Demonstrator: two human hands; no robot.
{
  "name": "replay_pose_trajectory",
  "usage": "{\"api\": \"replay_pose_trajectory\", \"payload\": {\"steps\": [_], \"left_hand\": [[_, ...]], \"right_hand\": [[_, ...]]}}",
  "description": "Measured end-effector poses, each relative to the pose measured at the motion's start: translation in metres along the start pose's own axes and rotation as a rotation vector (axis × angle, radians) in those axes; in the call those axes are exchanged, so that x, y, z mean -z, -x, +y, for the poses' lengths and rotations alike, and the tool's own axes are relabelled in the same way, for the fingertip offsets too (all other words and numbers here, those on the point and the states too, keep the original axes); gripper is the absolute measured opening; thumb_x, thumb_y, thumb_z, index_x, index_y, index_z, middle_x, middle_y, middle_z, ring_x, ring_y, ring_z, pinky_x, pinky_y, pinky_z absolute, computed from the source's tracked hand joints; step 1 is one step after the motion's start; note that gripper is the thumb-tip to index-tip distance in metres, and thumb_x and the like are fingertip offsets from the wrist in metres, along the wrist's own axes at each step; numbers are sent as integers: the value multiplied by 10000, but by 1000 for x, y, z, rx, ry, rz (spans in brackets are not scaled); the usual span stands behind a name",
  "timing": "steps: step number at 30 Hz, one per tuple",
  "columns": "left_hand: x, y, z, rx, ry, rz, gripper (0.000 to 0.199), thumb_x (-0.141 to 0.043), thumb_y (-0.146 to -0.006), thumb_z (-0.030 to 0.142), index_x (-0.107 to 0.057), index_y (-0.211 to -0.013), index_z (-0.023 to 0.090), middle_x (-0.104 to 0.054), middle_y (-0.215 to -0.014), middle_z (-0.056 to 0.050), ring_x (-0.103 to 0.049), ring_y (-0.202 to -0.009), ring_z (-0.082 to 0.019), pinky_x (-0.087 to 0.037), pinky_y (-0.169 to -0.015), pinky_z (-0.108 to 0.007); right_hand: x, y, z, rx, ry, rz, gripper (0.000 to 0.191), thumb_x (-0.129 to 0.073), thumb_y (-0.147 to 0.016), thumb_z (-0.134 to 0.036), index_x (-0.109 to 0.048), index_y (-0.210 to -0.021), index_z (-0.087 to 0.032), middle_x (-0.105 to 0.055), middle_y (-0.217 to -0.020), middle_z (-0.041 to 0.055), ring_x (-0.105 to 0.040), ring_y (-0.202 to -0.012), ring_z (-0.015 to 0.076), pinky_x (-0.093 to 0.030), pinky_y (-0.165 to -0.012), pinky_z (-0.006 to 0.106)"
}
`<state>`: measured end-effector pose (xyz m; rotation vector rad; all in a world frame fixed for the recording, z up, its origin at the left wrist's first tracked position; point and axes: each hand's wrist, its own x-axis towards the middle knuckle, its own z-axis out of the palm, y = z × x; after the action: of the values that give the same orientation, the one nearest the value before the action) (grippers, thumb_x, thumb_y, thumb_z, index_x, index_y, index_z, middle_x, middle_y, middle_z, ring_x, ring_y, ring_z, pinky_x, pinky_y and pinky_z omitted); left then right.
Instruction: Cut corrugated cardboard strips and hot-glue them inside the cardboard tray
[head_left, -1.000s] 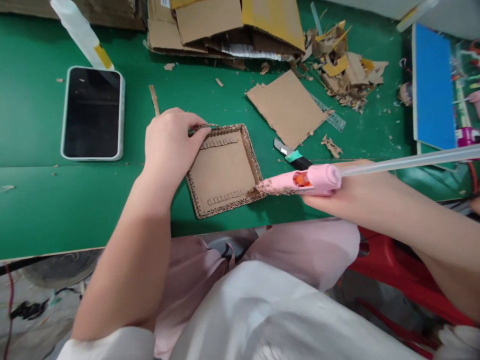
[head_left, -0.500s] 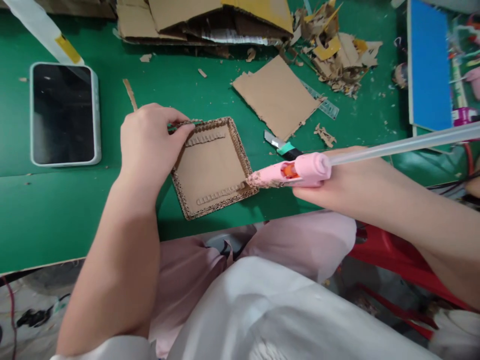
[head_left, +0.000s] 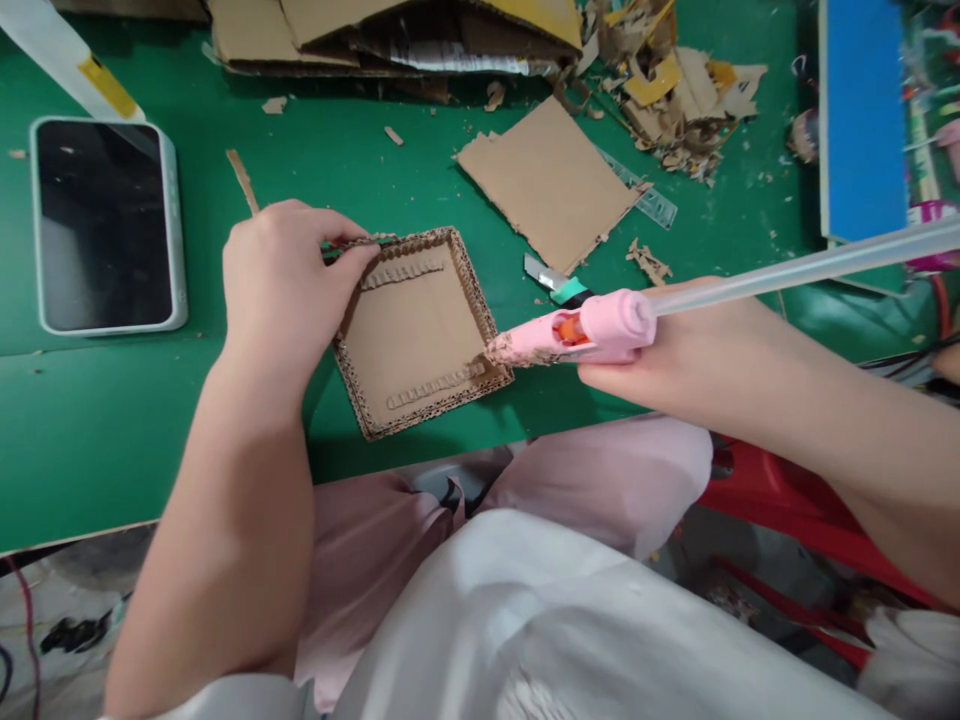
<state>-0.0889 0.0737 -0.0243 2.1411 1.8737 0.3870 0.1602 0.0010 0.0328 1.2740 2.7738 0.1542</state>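
A shallow square cardboard box (head_left: 420, 325) with corrugated edges lies on the table, with two ridged cardboard strips inside along opposite sides. My left hand (head_left: 281, 275) pinches the box's far left rim between thumb and fingers. A narrow cardboard strip (head_left: 242, 182) sticks out behind that hand; whether it is in my grip is hidden. My right hand (head_left: 664, 345) is closed round a pink glue gun (head_left: 577, 328), and a long translucent glue stick (head_left: 795, 268) runs out of its back. The gun's tip, dirty with brown bits, points at the box's near right corner.
A utility knife (head_left: 555, 280) lies just beyond the glue gun. Farther off are a flat cardboard square (head_left: 551, 185), a clear ruler (head_left: 654, 207), and a heap of scraps (head_left: 682, 100). A phone (head_left: 105, 225) rests at left, a blue board (head_left: 862, 120) at right.
The whole view has shifted slightly, so the things on the table appear a little farther left. Both hands keep their holds, and the glue gun's tip stays at the same box corner.
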Motion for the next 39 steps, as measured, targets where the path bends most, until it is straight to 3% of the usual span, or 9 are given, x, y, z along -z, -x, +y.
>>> {"api": "replay_pose_trajectory", "payload": {"steps": [6,13,24,30,34,39], "left_hand": [[-1,-1,1,20,6,-14,328,-482,-829,387,-684,-1012,204,-648,-987,-55,-564,-927,-215,-408,-840,-319],[-3,-2,-1,-1,16,18,311,-507,-816,392,-700,-973,206,-662,-956,-52,-581,-921,-225,-421,-817,-320],[-4,-3,-2,7,33,10,285,-509,-814,373,-702,-953,217,-656,-951,-40,-570,-915,-214,-414,-806,-306],[0,-1,-4,-46,30,-16,322,-454,-840,389,-693,-973,219,-654,-960,-64,-567,-892,-232,-416,-747,-325],[-1,-1,-4,-51,34,-11,306,-458,-836,377,-695,-951,220,-657,-948,-67,-574,-891,-245,-424,-734,-342],[-2,-2,-4,-21,33,-36,279,-462,-829,378,-689,-932,254,-656,-962,-50,-577,-899,-248,-435,-747,-352]], "right_hand": [[1,-8,-2,-96,-90,-136,268,-374,-686,-73,-565,-806,-219,-478,-615,-7,-389,-536,118,-135,-531,280],[-7,-8,0,-290,-45,-152,126,-416,-683,-163,-532,-697,-209,-403,-513,-2,-326,-481,123,-132,-538,285],[1,-25,-2,-362,-86,-219,36,-432,-646,-179,-431,-620,-204,-330,-478,-22,-319,-453,113,-153,-510,269],[0,-29,1,-337,-78,-192,117,-447,-662,-200,-370,-573,-203,-317,-448,-28,-249,-405,91,-144,-472,259],[1,-33,2,-338,-72,-170,88,-455,-681,-201,-406,-608,-208,-321,-449,-30,-265,-399,100,-147,-467,260],[5,-39,2,-357,-94,-237,52,-439,-703,-194,-485,-719,-213,-398,-506,-20,-329,-429,117,-147,-492,264]]}}
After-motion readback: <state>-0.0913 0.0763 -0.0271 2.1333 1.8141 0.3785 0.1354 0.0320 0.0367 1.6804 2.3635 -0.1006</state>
